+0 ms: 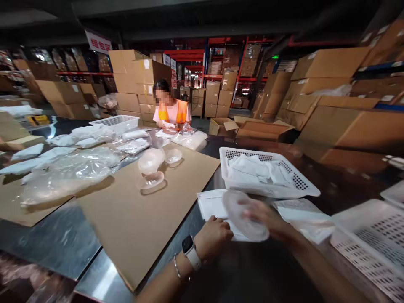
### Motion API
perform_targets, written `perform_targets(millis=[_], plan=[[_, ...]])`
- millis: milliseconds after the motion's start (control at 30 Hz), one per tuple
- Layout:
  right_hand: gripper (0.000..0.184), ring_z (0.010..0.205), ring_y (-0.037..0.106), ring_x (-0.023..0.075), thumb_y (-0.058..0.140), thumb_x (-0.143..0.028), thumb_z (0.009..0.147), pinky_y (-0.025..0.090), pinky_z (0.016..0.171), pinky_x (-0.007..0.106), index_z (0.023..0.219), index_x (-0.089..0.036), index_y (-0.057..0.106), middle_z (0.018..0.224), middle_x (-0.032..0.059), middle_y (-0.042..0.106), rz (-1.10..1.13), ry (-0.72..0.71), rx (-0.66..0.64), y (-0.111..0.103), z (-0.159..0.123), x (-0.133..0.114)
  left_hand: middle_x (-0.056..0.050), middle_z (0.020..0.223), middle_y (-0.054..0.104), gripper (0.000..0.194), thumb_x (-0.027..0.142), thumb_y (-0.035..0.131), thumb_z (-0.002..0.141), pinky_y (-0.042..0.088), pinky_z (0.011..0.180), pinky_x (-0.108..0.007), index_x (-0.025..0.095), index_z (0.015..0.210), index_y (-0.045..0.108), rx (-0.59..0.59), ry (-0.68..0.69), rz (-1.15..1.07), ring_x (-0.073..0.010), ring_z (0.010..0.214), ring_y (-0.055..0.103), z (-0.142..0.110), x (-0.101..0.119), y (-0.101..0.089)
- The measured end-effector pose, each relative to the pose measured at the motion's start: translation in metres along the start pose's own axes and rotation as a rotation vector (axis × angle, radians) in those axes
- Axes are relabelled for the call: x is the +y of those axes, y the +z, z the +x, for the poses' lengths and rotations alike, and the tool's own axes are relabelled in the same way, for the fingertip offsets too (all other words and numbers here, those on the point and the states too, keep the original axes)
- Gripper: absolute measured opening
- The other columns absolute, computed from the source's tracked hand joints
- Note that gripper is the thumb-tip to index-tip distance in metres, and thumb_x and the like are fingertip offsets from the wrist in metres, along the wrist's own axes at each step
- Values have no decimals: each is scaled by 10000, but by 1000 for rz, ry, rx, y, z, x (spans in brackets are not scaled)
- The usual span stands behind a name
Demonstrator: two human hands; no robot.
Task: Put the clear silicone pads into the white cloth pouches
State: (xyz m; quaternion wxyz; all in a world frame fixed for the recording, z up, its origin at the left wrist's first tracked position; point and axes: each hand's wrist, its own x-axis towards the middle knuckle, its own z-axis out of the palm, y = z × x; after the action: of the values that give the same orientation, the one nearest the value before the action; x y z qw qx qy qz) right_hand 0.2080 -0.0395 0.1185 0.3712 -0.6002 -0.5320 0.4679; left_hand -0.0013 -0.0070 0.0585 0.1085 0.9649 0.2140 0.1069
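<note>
My right hand [263,216], blurred by motion, grips a translucent, shallow oval piece [235,206] by its right side. The piece lies over a stack of flat white bags [210,202] on the dark table. My left hand [213,237] has its fingers curled at the lower left edge of the bags and pinches that edge; its fingertips are partly hidden. A watch and a bracelet are on the left wrist. On the cardboard sheet [176,200] lie several clear, bowl-like pieces, among them a round one [151,160] and a smaller one [173,156].
A white perforated basket [303,189] with white packets stands just beyond my hands. Another basket [353,240] is at the right, beside a white bag [304,214]. Large plastic bags [75,168] lie left. A co-worker in an orange vest [181,111] handles something white across the table.
</note>
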Motion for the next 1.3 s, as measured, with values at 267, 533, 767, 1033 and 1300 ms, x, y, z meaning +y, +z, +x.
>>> perform_targets(millis=[267,533,767,1033,1300], plan=[[636,1157,544,409,520,-563,561,479,935,515,1118,-256,545,1164,214,620,-436,154,629,-73,-78,125,-63,1023,633,264,124,453,905,433,786,-336,204,1126,572,-61,-37,129,-212,909,590,-9,23,1],[705,1323,375,392,613,-333,651,304,1065,661,1346,-374,499,1424,42,458,-1139,-312,256,-52,-115,134,-61,911,641,258,411,591,870,439,703,-315,157,866,641,-138,-48,66,-226,865,591,-6,29,4],[602,1082,616,254,381,-65,716,488,926,463,1179,-347,644,1166,30,666,-1104,-310,168,-64,-100,147,-77,945,641,172,126,445,927,455,707,-319,116,941,617,-179,-151,99,-227,886,588,-1,34,17],[387,1091,595,272,433,-80,786,378,969,514,1062,-256,640,1142,26,670,-1216,-835,279,-57,-89,125,-74,837,661,212,112,462,907,478,697,-310,126,801,645,-180,-138,52,-210,798,622,0,24,18],[262,1020,648,192,440,-185,941,515,907,339,1173,-205,560,1043,77,700,-974,-1050,265,-48,-88,122,-50,821,666,154,125,469,907,456,669,-281,162,924,617,-114,-162,16,-192,756,621,0,17,23]])
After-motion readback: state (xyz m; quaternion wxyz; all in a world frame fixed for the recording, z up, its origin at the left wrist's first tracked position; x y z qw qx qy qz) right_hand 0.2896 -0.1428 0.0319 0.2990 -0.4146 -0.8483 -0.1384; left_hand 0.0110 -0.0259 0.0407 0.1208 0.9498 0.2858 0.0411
